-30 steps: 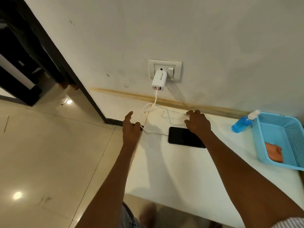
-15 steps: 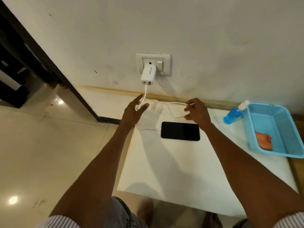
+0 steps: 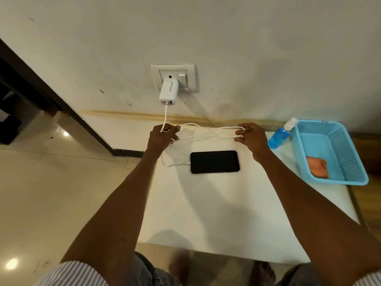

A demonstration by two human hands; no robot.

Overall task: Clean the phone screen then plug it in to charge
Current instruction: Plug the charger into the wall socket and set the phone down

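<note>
White cable (image 3: 208, 133) runs from the charger (image 3: 169, 92) plugged into the wall socket (image 3: 174, 77) at the upper middle of the frame, drops to the left hand (image 3: 162, 137), stretches in loose strands across to the right hand (image 3: 252, 139), and ends at a connector that appears seated in the left end of the phone (image 3: 214, 162). The phone lies flat, dark screen up, on the white table (image 3: 216, 213) at centre frame, just below the span of cable and between the two forearms. The left hand's fingers are curled around the cable close under the charger; the right hand pinches a bend of it between thumb and fingertips. Holding the slack taut between both hands looks like a way to untangle or gather the surplus so it will not drag the phone or hang off the table's left edge. At the right of the frame a blue basket (image 3: 334, 153) holds an orange cloth (image 3: 317, 167), and a blue spray bottle (image 3: 281, 136) leans against the basket's left side; both set aside suggests the wiping is done. I judge the task nearly finished, with only the cable tidying left. Whether the socket's switch is on cannot be told.
</note>
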